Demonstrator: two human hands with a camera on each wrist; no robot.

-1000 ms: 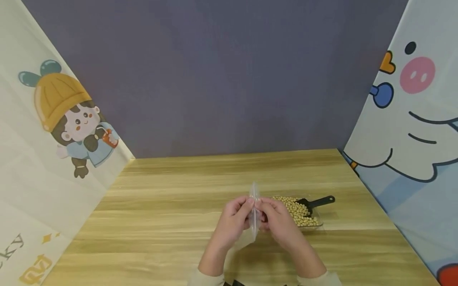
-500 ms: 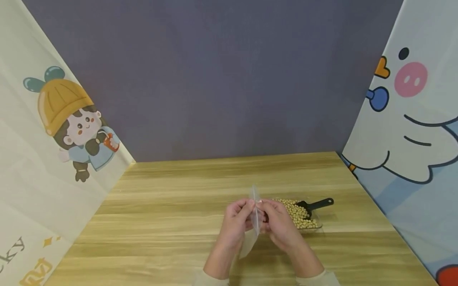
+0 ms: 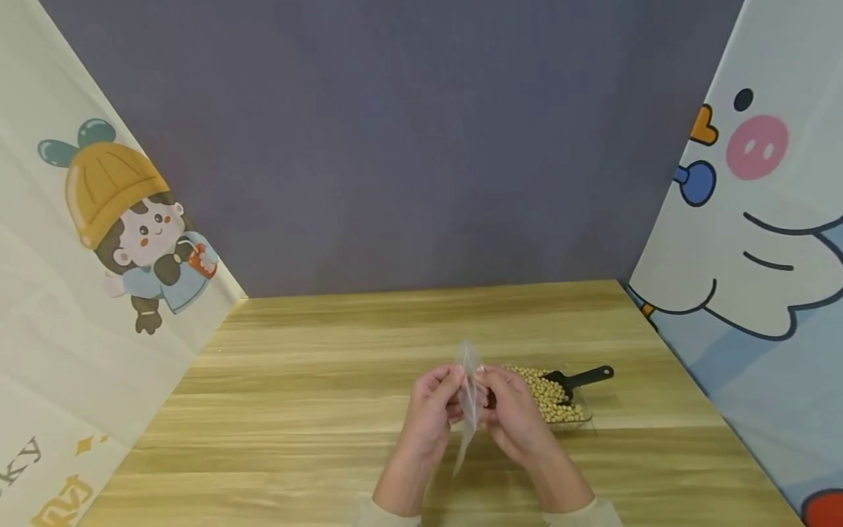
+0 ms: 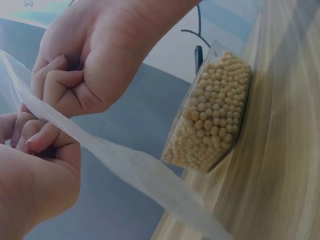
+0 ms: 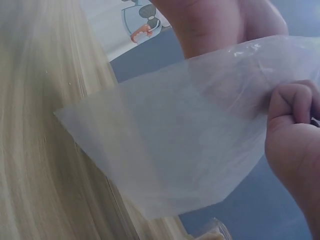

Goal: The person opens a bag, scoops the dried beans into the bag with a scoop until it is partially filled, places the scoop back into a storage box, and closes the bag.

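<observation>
I see the left hand [image 3: 429,404] and the right hand [image 3: 515,408] pinching a see-through bag [image 3: 469,402] from both sides. To the right of the bag is a clear box [image 3: 585,419] of yellow beans [image 3: 544,389] with a black scoop [image 3: 587,377] in them. Under the bag is the wooden worktop [image 3: 296,395], and behind it a grey wall [image 3: 395,146].

Showing whitish on the plastic bag [image 5: 165,135], pale beige on the soybeans [image 4: 215,105], black on the scoop [image 3: 587,377], streaked tan woodgrain on the tabletop [image 3: 296,410], slate grey on the backdrop [image 3: 408,146].
</observation>
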